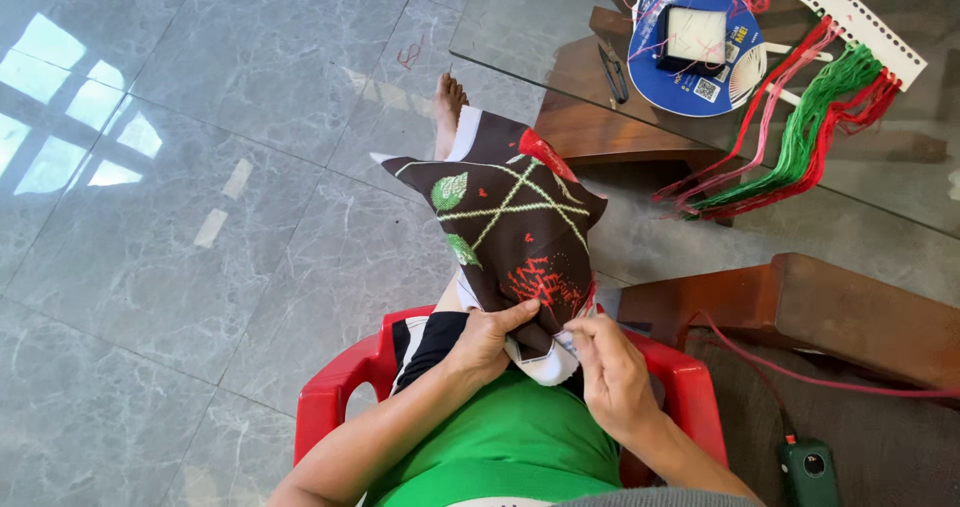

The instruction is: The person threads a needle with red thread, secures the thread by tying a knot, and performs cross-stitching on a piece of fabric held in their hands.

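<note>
Seated on a red plastic chair (pixel 340 392), the person grips a dark brown embroidered cloth (pixel 515 232) over the lap. The left hand (pixel 487 339) clenches its lower edge; the right hand (pixel 612 372) pinches the hem, apparently at a needle too small to confirm. Green leaves, pale crossing lines and red motifs are stitched; much brown ground remains bare. Beyond, the glass counter (pixel 880 182) carries red and green thread skeins (pixel 800 152) and a blue round fan (pixel 690 42).

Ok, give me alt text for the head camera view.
Seen from above, a seated person's left hand and right hand pinch the lower edge of a dark brown embroidered cloth. Red and green thread skeins lie on a glass table.
</note>
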